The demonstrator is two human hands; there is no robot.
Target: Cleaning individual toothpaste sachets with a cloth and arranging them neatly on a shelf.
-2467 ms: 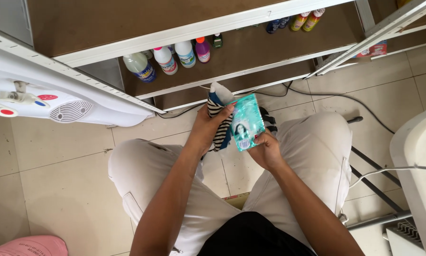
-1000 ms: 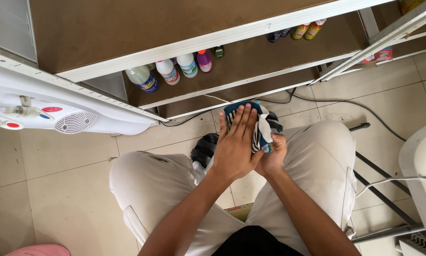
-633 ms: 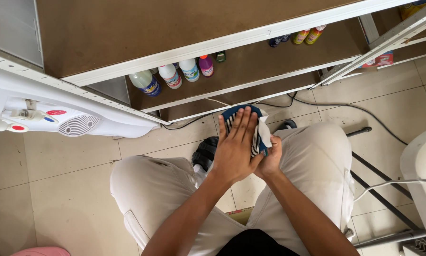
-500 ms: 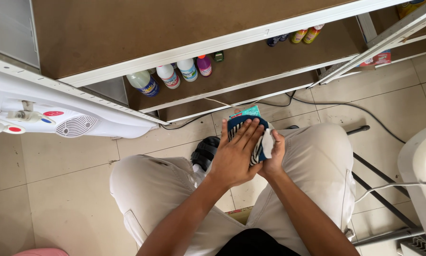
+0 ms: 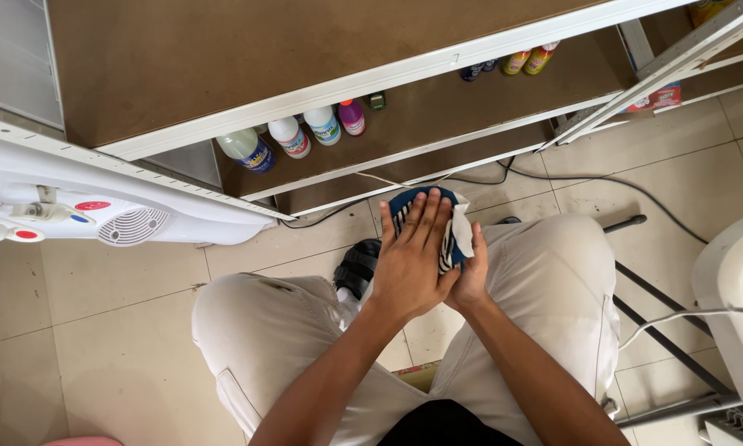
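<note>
I sit with my knees apart in pale trousers. A folded blue cloth with dark and white stripes [image 5: 452, 241] is pressed between my palms above my right thigh. My left hand [image 5: 413, 260] lies flat on top of it, fingers straight and together. Under it, my right hand [image 5: 471, 279] cups the cloth from below, and a white corner sticks out on the right side.
Brown shelves with white edges [image 5: 371, 78] stand in front, the low shelf holding several plastic bottles [image 5: 293, 136]. A white appliance [image 5: 99, 215] juts in from the left. Black cables [image 5: 602, 177] and a metal rack [image 5: 660, 330] lie on the tiled floor at the right.
Earlier I held the cloth upright with a teal printed side showing. Since then it has been folded smaller and my left hand has come down flat over it.
</note>
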